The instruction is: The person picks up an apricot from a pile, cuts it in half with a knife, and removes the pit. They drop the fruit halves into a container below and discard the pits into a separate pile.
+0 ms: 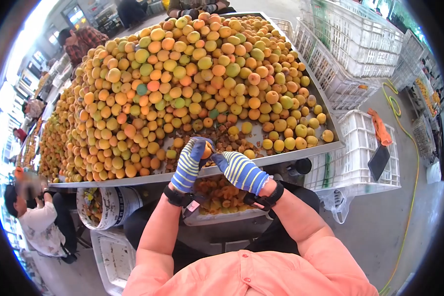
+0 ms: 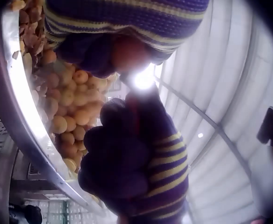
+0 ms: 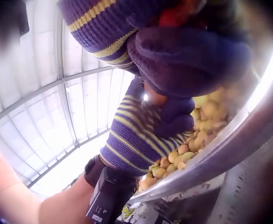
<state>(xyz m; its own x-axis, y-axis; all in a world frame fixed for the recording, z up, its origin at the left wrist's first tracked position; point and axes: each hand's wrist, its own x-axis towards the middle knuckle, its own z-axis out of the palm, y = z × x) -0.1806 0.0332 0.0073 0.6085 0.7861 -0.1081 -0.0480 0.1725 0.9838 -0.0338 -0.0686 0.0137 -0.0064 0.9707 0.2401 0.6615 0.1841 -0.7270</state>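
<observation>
Both hands wear blue gloves with pale yellow stripes and meet over the near edge of a metal-rimmed table (image 1: 281, 157). My left hand (image 1: 187, 165) grips an orange apricot (image 1: 207, 150), also visible as a blurred apricot (image 2: 129, 53) under its fingers in the left wrist view. Close against the fruit is my right hand (image 1: 244, 172), fingers curled and thumb toward the apricot (image 3: 156, 95). A small red object (image 3: 174, 16) shows blurred within the right hand's grip; I cannot tell its kind. Behind the hands rises a big heap of apricots (image 1: 172, 79).
Below the hands sits a container of split orange fruit (image 1: 222, 195). A white bucket (image 1: 116, 207) of scraps stands left, above a white crate (image 1: 114, 256). White crates (image 1: 350, 39) are stacked right; a phone-like dark slab (image 1: 379, 163) lies on one. Another person (image 1: 39, 222) sits left.
</observation>
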